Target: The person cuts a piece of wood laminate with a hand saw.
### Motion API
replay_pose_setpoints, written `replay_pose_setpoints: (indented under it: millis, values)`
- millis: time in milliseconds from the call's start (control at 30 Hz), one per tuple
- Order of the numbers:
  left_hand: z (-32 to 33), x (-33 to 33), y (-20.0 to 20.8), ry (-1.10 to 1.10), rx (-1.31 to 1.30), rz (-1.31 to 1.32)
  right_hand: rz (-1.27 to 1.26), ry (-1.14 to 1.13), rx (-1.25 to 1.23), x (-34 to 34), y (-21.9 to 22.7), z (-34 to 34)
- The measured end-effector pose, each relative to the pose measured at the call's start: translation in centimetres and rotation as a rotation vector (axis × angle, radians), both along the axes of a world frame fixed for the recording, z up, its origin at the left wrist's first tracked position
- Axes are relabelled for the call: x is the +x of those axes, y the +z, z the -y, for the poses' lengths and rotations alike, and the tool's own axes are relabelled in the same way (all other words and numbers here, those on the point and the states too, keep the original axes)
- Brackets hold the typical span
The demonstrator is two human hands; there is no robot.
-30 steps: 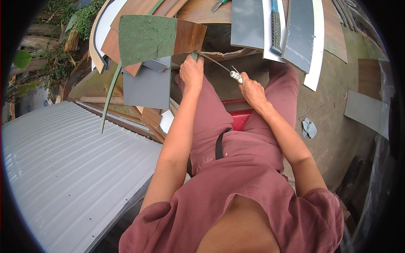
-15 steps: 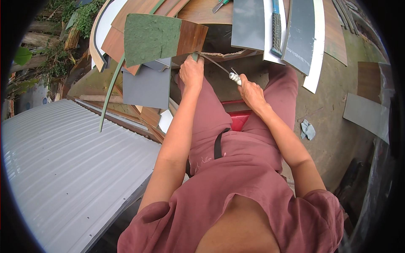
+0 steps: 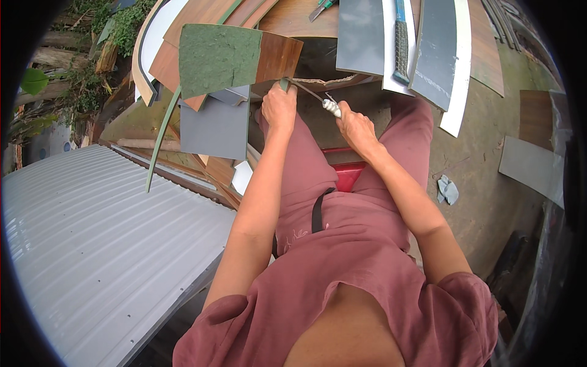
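My right hand [image 3: 359,128] is wrapped around the white, bound handle of a thin, dark-bladed tool [image 3: 331,108], whose exact kind I cannot make out. Its slim blade runs up and left to the near edge of a brown wood-grain board [image 3: 278,58]. There my left hand [image 3: 279,109] is closed, with the thumb side up, on a small greenish piece [image 3: 284,84] at the board's lower edge. A square green, rough-faced panel [image 3: 219,58] lies against the board's left part. My left fingers are mostly hidden from above.
Grey panels [image 3: 214,129] and white-edged boards [image 3: 435,55] surround the work. A blue-and-black handled tool [image 3: 400,49] and a green cutter [image 3: 322,8] lie on them. Corrugated metal sheet [image 3: 104,244] spreads at left. A red seat [image 3: 348,176] shows between my legs; a bluish rag [image 3: 447,190] lies right.
My right hand has moved a little up and left with the tool, bringing its handle closer to my left hand. The left hand keeps its place at the board edge.
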State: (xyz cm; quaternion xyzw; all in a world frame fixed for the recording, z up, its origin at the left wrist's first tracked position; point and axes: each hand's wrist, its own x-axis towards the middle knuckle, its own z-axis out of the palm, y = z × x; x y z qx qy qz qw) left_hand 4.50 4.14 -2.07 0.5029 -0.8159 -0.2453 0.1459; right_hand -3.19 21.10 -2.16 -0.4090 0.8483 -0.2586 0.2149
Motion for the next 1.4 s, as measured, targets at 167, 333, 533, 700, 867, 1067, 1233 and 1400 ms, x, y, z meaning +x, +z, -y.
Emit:
replay_pose_setpoints:
  millis: [167, 333, 533, 700, 867, 1067, 1233, 1400]
  values:
    - [0.1, -0.3, 0.2, -0.005, -0.010, -0.001, 0.033, -0.035, 0.033, 0.4, -0.2, -0.9]
    - [-0.2, -0.2, 0.1, 0.007, 0.000, -0.021, -0.037, 0.014, -0.011, -0.6, 1.5, 4.8]
    - [-0.2, 0.1, 0.1, -0.012, 0.024, -0.003, -0.033, 0.043, 0.024, -0.9, 0.9, 2.5]
    - [0.0, 0.0, 0.4, -0.006, 0.037, -0.007, -0.012, 0.015, 0.095, -0.1, 0.6, -2.9]
    - [0.1, 0.0, 0.1, -0.013, 0.032, -0.024, -0.045, 0.043, -0.002, -0.5, 1.6, 3.2]
    - [-0.1, 0.2, -0.5, -0.031, 0.004, -0.008, -0.030, 0.061, -0.053, -0.7, 1.9, 4.8]
    - [0.1, 0.0, 0.1, -0.015, 0.025, 0.008, -0.013, 0.017, 0.057, -0.1, 0.8, -1.8]
    - [0.1, -0.2, 0.6, -0.012, 0.044, 0.002, -0.016, 0.006, 0.036, -0.4, 1.4, 1.8]
